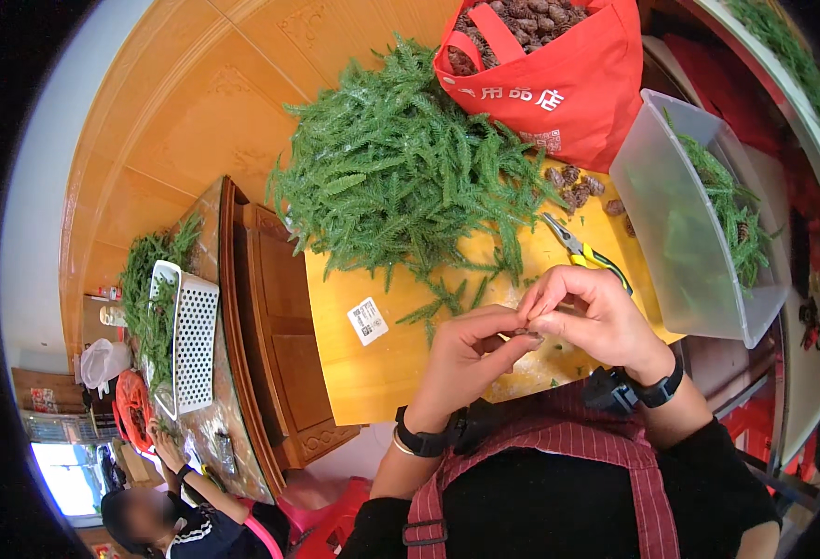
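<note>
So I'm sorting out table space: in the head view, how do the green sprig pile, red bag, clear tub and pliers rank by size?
1. Green sprig pile
2. Clear tub and red bag: look alike; the bag is cut off by the picture's edge, so no ranking.
3. Pliers, clearly smallest.

Both hands, left hand [466,354] and right hand [587,317], pinch a small brown cone [525,332] over the yellow board [382,363].

Glossy wooden table [382,373] — translucent plastic bin [671,233], smooth.

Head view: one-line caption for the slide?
Both hands, left hand and right hand, pinch a small brown cone over a yellow board beside a green sprig pile.
</note>
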